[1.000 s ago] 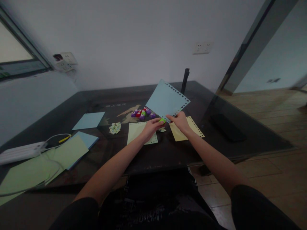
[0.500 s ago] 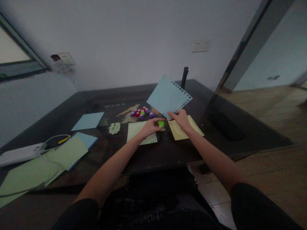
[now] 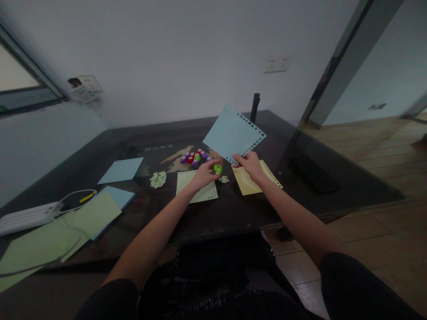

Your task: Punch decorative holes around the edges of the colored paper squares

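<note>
My right hand [image 3: 249, 165] pinches the lower corner of a light blue paper sheet [image 3: 231, 132] with punched holes along two edges and holds it up tilted above the dark table [image 3: 233, 209]. My left hand [image 3: 204, 174] grips a small green punch [image 3: 218, 169] just left of that corner, apart from the sheet. Below my hands lie a pale green punched sheet [image 3: 196, 189] and a yellow punched sheet [image 3: 248, 182]. A small heap of punched scraps [image 3: 223, 179] sits between them.
A cluster of purple, red and green punches [image 3: 195, 158] lies behind my left hand. Another scrap heap [image 3: 158, 179] is left of the green sheet. Blue and green sheets [image 3: 96, 209], a white power strip [image 3: 26, 213] with cables and a black post [image 3: 255, 108] stand around.
My left hand has drawn the green punch left and away from the blue sheet's corner. My right hand has kept the sheet raised, shifting it only slightly.
</note>
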Demonstrator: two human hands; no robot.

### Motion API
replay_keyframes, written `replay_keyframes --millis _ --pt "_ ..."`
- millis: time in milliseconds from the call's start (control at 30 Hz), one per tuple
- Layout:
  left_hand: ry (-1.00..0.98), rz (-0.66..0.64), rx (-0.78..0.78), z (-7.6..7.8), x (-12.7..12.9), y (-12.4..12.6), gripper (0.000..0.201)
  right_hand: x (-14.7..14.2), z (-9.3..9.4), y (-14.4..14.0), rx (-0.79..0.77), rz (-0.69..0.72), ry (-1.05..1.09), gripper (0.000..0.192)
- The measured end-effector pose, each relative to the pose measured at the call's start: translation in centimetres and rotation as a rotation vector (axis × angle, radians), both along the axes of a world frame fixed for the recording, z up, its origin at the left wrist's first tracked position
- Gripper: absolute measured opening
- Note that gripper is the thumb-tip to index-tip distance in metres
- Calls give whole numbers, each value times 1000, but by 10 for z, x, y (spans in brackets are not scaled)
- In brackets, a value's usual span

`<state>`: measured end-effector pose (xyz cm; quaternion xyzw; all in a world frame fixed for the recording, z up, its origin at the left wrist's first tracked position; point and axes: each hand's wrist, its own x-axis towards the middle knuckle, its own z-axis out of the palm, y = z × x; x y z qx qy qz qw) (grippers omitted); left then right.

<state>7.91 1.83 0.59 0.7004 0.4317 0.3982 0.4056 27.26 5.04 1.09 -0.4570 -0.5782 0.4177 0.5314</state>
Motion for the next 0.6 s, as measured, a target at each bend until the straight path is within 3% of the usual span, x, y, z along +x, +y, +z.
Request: replay_keyframes --millis 167,333,600 --pt "-54 9 -36 0 0 -1 59 4 -1 4 18 -24 27 37" --pt "-89 84 -15 2 1 -2 38 11 1 9 27 -86 39 37" --pt "-199 58 -185 2 5 -7 36 29 27 5 89 -167 234 42"
